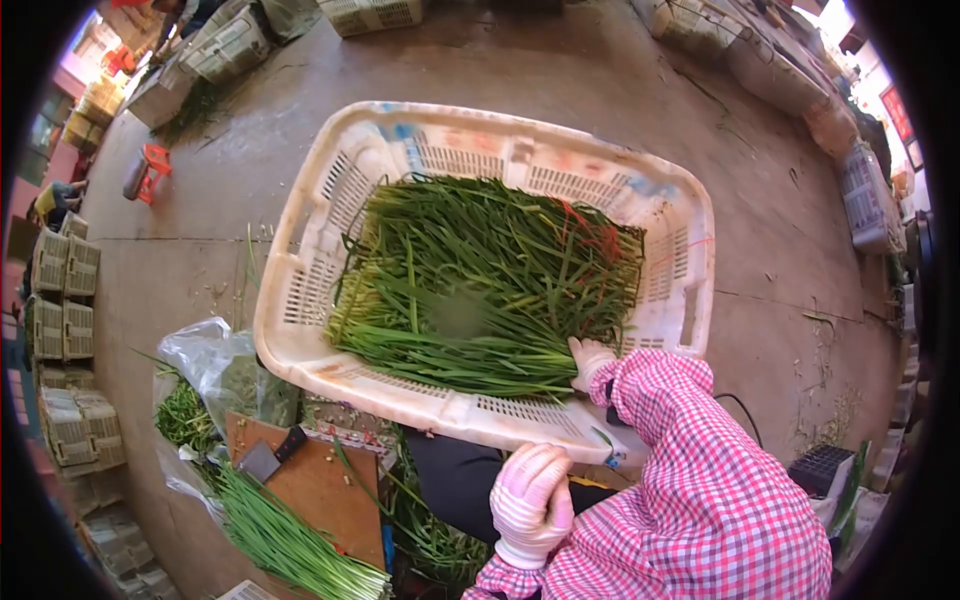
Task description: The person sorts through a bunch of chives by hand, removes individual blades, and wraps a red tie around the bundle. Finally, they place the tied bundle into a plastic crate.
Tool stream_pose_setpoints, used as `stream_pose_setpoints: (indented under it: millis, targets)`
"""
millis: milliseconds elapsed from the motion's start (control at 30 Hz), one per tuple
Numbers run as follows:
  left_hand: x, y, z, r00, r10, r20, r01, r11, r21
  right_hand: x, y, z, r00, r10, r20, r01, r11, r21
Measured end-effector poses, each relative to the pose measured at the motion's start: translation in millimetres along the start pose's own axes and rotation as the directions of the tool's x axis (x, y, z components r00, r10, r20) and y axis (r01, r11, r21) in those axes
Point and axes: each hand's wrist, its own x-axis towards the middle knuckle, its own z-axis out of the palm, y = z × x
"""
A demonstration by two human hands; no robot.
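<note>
A white plastic crate with slotted walls sits in front of me, full of long green garlic chives. Red ties show among the leaves at the far right. My right hand, in a pale glove, lies on the butt ends of the chives at the near right corner, thumb and fingers apart. Gloved too, my left hand is curled closed right at the crate's near rim; I cannot tell what is in its fingers.
Below left, a cleaver lies on a brown board beside a bundle of chives and a clear plastic bag. A red stool stands on the floor. Stacked crates line the left; people work at far left.
</note>
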Motion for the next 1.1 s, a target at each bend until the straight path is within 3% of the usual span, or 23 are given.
stream_pose_setpoints:
  millis: [200, 400, 467, 533, 600, 633, 667, 733, 767, 800, 833, 867, 933, 1000, 1067, 1100]
  targets:
    - [-4.7, 2.1, 0.7, 0.999, -0.036, -0.017, 0.036, 0.999, -0.004, 7.6, 6.3, -22.0, 0.987, -0.031, 0.158, 0.033, 0.999, -0.01]
    - [-7.6, 3.7, 2.1, 0.998, -0.043, -0.044, 0.043, 0.999, -0.002, 0.0, 7.3, -50.1, 0.977, -0.068, 0.201, 0.067, 0.998, 0.009]
    - [-8.5, 3.3, 3.7, 0.998, -0.038, -0.055, 0.038, 0.999, 0.007, 9.9, 15.5, -55.4, 0.967, -0.154, 0.204, 0.152, 0.988, 0.027]
    - [-8.8, 4.1, 3.7, 0.998, -0.04, -0.055, 0.041, 0.999, 0.01, 22.2, 24.9, -65.6, 0.95, -0.191, 0.247, 0.17, 0.98, 0.106]
    - [-8.2, 5.2, 4.5, 0.996, -0.066, -0.057, 0.066, 0.998, 0.007, 35.7, 40.9, -83.8, 0.843, -0.292, 0.452, 0.08, 0.899, 0.431]
    - [-9.7, 4.4, 5.3, 0.996, -0.073, -0.06, 0.074, 0.997, 0.011, 45.0, 40.4, -91.0, 0.849, -0.255, 0.462, 0.093, 0.934, 0.346]
    - [-10.0, 4.7, 6.4, 0.996, -0.069, -0.063, 0.07, 0.998, 0.01, 41.4, 43.1, -99.2, 0.871, -0.14, 0.47, -0.036, 0.937, 0.347]
    - [-11.6, 6.1, 8.9, 0.972, -0.205, -0.113, 0.198, 0.978, -0.066, 50.1, 54.0, -85.8, 0.842, -0.239, 0.485, -0.01, 0.89, 0.455]
    - [-16.9, 6.7, 8.7, 0.938, -0.341, -0.057, 0.322, 0.923, -0.211, 30.1, 48.2, -83.6, 0.865, -0.177, 0.469, -0.116, 0.839, 0.531]
    - [-15.2, 9.1, 13.9, 0.938, -0.341, -0.064, 0.322, 0.924, -0.205, 36.2, 49.9, -64.6, 0.878, -0.223, 0.424, -0.033, 0.855, 0.518]
    - [-10.8, 13.9, 22.3, 0.829, -0.556, -0.059, 0.453, 0.731, -0.51, 38.6, 51.5, -43.1, 0.884, -0.245, 0.397, -0.038, 0.811, 0.584]
    - [-8.3, 17.0, 27.5, 0.687, -0.726, 0.027, 0.49, 0.435, -0.755, 28.9, 48.0, -33.1, 0.893, -0.26, 0.367, -0.045, 0.76, 0.649]
    - [-9.5, 5.9, 38.3, 0.595, -0.786, 0.17, 0.519, 0.214, -0.827, 2.5, 37.8, -37.5, 0.9, -0.193, 0.39, -0.164, 0.681, 0.714]
    - [-8.3, -6.4, 52.0, 0.563, -0.807, 0.176, 0.452, 0.122, -0.883, 15.0, 45.1, -17.4, 0.932, -0.255, 0.256, -0.006, 0.698, 0.716]
    - [-6.6, -16.4, 62.3, 0.586, -0.797, 0.145, 0.432, 0.155, -0.889, 13.8, 44.3, -1.7, 0.925, -0.234, 0.299, -0.047, 0.712, 0.701]
    - [-8.2, -25.8, 67.7, 0.574, -0.808, 0.131, 0.41, 0.145, -0.901, 24.1, 46.9, 27.4, 0.921, -0.314, 0.23, 0.021, 0.63, 0.777]
